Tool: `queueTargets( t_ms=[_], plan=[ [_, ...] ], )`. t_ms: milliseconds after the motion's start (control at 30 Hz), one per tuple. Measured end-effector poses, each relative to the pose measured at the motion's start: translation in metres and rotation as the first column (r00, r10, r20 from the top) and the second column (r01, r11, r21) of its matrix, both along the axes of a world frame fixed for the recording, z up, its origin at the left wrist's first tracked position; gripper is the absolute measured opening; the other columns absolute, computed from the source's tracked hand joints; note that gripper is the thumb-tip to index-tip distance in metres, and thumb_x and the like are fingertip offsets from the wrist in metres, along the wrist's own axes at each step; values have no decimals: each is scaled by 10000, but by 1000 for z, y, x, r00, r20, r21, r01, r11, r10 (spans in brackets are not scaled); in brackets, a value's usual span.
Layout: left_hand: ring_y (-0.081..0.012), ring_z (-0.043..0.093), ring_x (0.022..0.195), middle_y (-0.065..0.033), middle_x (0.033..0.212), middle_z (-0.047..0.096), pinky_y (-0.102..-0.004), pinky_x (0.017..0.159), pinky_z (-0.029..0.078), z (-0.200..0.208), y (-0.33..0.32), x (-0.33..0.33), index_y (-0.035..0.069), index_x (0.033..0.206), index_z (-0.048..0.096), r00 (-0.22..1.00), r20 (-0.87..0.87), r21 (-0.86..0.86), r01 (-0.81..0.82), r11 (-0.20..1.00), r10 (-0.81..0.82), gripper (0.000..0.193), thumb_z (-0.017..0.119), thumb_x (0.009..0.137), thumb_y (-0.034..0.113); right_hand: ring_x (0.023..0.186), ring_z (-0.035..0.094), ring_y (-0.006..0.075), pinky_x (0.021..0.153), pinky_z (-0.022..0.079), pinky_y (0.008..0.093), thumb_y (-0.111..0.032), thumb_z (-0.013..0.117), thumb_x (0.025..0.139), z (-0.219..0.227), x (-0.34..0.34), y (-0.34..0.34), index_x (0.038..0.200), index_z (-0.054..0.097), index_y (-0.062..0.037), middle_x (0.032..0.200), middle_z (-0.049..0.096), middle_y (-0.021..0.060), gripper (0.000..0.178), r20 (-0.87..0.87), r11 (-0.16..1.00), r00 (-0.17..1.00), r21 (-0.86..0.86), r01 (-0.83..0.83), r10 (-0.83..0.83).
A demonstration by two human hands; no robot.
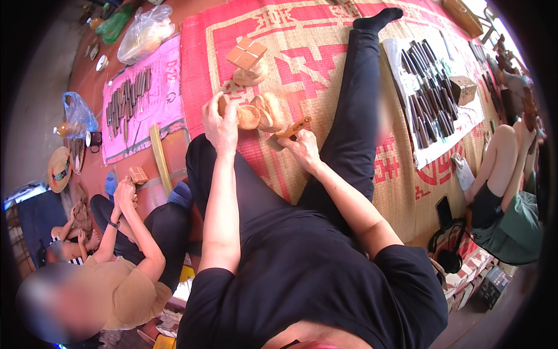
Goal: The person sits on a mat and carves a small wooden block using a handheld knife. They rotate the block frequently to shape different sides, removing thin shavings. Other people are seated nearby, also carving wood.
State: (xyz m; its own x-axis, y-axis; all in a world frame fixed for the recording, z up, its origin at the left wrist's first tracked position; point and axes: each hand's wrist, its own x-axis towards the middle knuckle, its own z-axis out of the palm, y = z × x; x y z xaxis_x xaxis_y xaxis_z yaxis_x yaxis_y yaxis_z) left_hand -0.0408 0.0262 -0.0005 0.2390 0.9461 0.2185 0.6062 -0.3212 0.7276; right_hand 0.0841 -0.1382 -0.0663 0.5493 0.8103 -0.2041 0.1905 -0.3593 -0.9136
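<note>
My left hand (221,125) has its fingers curled round a small piece of brown wood, partly hidden behind them. Against that hand lies a rounded, pale carved wooden piece (249,117), touching a second, lumpier carved piece (271,112). To the right, my right hand (302,150) is closed on a tool with an orange-brown wooden handle (297,126) and a flat, dark blade end close to the carved wood; its exact kind is unclear. Just beyond, a square wooden block (246,53) with white lines rests on a rounded wooden piece (251,73).
I sit on a red-and-straw woven mat (314,52). Many dark-handled tools lie on a pink cloth (160,99) at left and a white cloth (462,119) at right, beside a wooden block (463,90). A co-worker (128,256) at left holds a small block (138,174).
</note>
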Motion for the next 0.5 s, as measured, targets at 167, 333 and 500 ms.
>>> queueTargets(
  t_ms=[167, 333, 500],
  plan=[
    [-343, 553, 1116, -132, 1206, 569, -453, 947, 453, 3, -5, 8, 126, 1242, 607, 999, -34, 33, 26, 999, -25, 449, 632, 845, 337, 681, 595, 127, 665, 492, 297, -125, 743, 786, -9, 48, 27, 914, 708, 7, 755, 671, 44, 187, -367, 816, 836, 264, 514, -407],
    [-339, 547, 1136, -110, 1225, 567, -454, 955, 450, -1, -4, 10, 145, 1246, 610, 999, -52, 2, 13, 1000, -13, 467, 633, 842, 377, 671, 586, 110, 649, 482, 290, -133, 752, 796, -8, 35, 12, 924, 708, 25, 749, 674, 45, 208, -256, 869, 897, 258, 423, -360],
    [-346, 543, 1142, -125, 1233, 561, -457, 966, 446, -3, -1, 11, 158, 1265, 605, 996, -93, 2, 9, 1000, -9, 484, 628, 849, 404, 790, 704, 246, 744, 517, 373, -236, 735, 769, -11, -4, -4, 944, 742, -38, 834, 722, 152, 264, -146, 998, 988, -40, 51, -57]
  ],
)
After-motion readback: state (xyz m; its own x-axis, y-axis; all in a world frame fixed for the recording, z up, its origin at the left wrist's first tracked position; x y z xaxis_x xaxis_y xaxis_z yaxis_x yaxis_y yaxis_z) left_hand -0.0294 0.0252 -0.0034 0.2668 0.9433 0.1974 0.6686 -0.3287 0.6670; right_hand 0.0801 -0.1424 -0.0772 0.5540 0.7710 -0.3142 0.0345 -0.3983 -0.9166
